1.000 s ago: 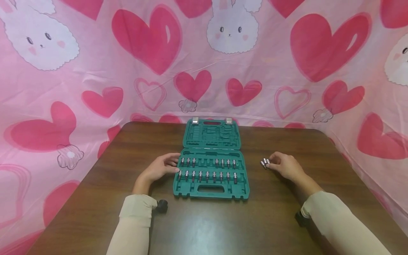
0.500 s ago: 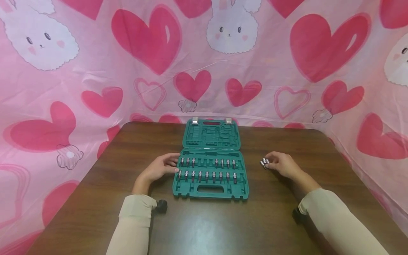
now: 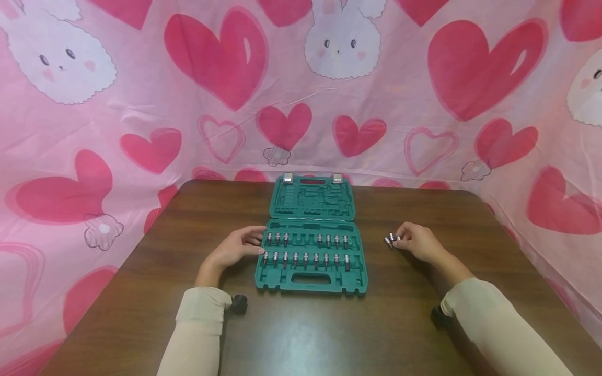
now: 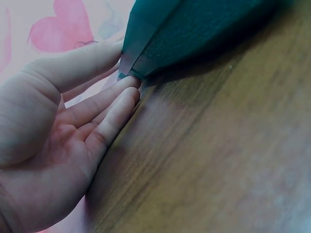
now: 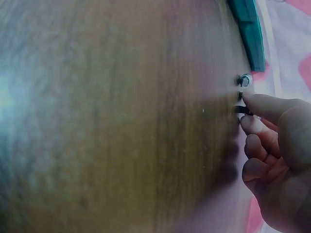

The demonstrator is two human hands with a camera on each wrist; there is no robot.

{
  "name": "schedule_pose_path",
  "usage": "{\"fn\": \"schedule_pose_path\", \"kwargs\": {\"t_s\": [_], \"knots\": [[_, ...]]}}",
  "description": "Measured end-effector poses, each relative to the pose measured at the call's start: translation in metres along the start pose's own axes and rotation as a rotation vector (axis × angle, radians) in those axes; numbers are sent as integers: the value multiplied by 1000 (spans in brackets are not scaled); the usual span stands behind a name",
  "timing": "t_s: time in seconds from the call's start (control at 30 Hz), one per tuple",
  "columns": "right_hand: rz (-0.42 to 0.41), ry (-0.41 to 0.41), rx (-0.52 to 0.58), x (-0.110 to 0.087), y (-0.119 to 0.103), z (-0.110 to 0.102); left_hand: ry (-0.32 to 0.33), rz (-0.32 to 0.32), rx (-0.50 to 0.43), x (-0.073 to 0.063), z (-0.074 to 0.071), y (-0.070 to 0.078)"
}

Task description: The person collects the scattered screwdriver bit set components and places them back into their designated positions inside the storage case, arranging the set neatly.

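Right hand (image 3: 421,243) is pinching a bit socket (image 5: 243,110) between thumb and index fingertip, just above the table (image 3: 301,334) surface, between the case and the table's right edge. Two loose bit sockets (image 3: 388,242) are lying just beside those fingertips, on the case side; probably one is being taken by itself so the grip is staying precise. Left hand (image 3: 237,245) isn't clasping anything: thumb and extended fingers are touching the left wall of the green bit-socket case (image 3: 282,285), presumably steadying it. Case is sitting about midway between the table's left and right edges, handle side facing the near edge; lid (image 3: 312,196) is lying folded back toward the far edge, likely leaving both rows reachable. Front row (image 3: 306,259) is holding nine sockets; back row (image 3: 328,239) is holding three left, four right, with bare slots showing between, apparently each socket having its own recess
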State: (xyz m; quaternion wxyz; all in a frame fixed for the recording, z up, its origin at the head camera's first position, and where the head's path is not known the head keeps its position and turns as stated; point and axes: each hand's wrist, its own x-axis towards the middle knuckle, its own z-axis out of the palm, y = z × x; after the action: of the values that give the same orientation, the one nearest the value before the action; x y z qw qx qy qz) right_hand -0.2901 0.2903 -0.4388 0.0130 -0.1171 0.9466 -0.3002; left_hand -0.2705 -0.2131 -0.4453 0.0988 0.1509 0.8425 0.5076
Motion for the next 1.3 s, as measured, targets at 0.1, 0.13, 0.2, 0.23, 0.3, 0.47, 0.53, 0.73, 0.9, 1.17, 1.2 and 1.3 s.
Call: {"fn": "schedule_pose_path", "kwargs": {"t_s": [0.1, 0.13, 0.2, 0.23, 0.3, 0.47, 0.53, 0.73, 0.9, 1.17, 1.2, 1.3], "knots": [[-22, 25, -4, -1, 0, 1, 2, -6, -1, 0, 0, 0], [-24, 34, -5, -1, 0, 2, 4, -7, -2, -1, 0, 0], [-41, 51, -6, -1, -1, 3, 2, 1, 0, -1, 1, 0], [-50, 57, -5, 0, -2, 3, 2, 3, -1, 0, 1, 1], [-56, 74, -7, 0, -3, 5, 2, 9, 0, 0, 1, 1], [-60, 116, -18, 2, -9, 7, -4, 18, -1, -1, 2, 2], [-57, 135, -17, 3, -12, 8, -12, 19, -4, -3, 2, 9], [-35, 163, 35, 7, -26, 12, -30, 20, -5, -13, 0, 34], [-31, 180, 48, 11, -36, 17, -16, 13, 0, -2, 2, 9], [14, 136, 126, 18, -56, 21, 6, 13, 31, 0, 1, 0], [17, 129, 139, 20, -58, 22, 7, 13, 33, 0, 1, -1], [22, 123, 170, 23, -66, 26, 11, 9, 36, 1, 1, -1]]}}
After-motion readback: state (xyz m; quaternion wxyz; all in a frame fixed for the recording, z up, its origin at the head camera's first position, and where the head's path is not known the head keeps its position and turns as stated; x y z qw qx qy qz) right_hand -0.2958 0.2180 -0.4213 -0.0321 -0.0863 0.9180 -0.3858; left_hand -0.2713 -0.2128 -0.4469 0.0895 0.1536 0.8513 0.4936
